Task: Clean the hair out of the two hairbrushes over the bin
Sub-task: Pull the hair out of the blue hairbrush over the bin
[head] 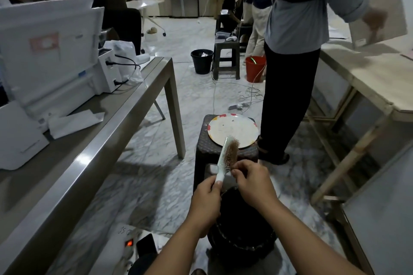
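Note:
A white hairbrush (224,156) with brown hair (232,149) matted in its bristles is held upright over a black bin (243,236) on the floor. My left hand (206,203) grips the brush's handle from below. My right hand (252,182) is at the lower end of the bristle pad, its fingertips pinching at the hair there. A second hairbrush is not visible.
A dark stool (202,147) just beyond the bin carries a white plate (233,129) with coloured rim marks. A person stands to the right of it (290,73). A steel table (125,105) runs along the left, a wooden table (368,78) along the right. A power strip (128,245) lies near my left arm.

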